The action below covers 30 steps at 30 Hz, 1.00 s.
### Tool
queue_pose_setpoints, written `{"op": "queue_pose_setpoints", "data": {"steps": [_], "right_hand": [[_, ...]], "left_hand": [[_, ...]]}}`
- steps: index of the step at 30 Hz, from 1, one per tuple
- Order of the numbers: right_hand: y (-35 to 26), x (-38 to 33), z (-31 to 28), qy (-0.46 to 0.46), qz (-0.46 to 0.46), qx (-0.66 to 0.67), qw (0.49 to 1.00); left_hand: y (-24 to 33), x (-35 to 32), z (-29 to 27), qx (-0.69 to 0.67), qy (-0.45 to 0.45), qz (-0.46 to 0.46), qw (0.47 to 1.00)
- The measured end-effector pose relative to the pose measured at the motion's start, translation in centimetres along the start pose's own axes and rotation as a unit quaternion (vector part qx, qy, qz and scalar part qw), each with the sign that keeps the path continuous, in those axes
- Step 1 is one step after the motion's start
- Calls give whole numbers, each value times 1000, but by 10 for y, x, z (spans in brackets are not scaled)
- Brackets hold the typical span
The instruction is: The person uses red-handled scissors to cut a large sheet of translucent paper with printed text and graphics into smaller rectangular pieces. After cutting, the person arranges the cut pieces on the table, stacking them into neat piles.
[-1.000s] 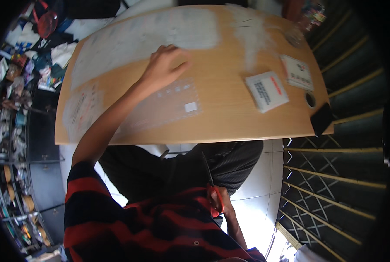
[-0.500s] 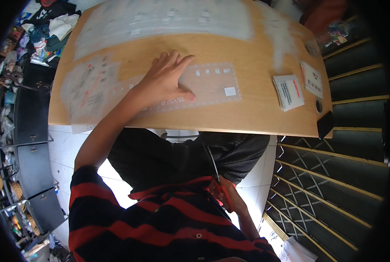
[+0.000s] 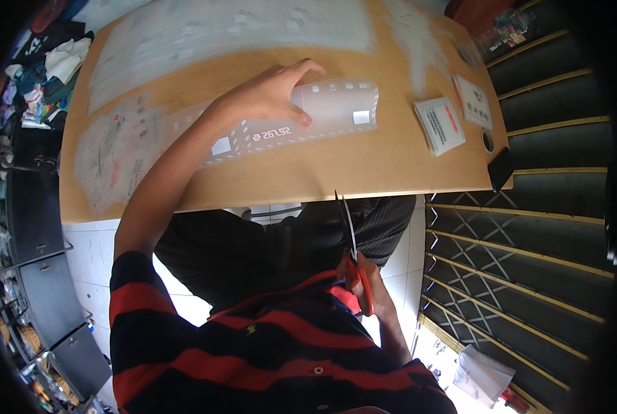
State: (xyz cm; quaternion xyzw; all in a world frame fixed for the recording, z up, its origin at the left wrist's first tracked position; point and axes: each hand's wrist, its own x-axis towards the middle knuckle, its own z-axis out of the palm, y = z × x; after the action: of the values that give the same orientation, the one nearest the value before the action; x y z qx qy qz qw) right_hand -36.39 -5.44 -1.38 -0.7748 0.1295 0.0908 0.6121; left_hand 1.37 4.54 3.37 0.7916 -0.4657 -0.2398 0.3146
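Scissors (image 3: 350,233), since raised nearer counter (image 3: 391,172), clasped in right grip (image 3: 358,274); printed plastic strip (image 3: 336,114) beneath spread left grip (image 3: 275,93), likely for steadying.

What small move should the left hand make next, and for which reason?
Probably the left hand should close on the plastic sheet and draw it nearer: that hand is spread open over the sheet, while the right hand holds slightly open scissors, pointing toward the table.
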Motion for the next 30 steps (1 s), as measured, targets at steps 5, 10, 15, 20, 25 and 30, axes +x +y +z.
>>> {"op": "queue_pose_setpoints", "data": {"steps": [5,10,15,20,25,30], "right_hand": [[-19,24,2,49,18,-49,997],[-28,31,8,46,46,-44,997],[-47,37,9,41,87,-36,995],[-51,33,7,26,122,-49,991],[-46,42,17,53,121,-36,991],[-40,47,25,70,101,-24,992]], "left_hand": [[-26,12,18,-117,80,88,986],[-17,8,39,-187,85,140,969],[-19,13,50,-200,119,160,959],[-11,11,42,-201,182,151,951],[-10,9,43,-159,206,175,949],[-12,10,50,-69,284,262,920]]}}
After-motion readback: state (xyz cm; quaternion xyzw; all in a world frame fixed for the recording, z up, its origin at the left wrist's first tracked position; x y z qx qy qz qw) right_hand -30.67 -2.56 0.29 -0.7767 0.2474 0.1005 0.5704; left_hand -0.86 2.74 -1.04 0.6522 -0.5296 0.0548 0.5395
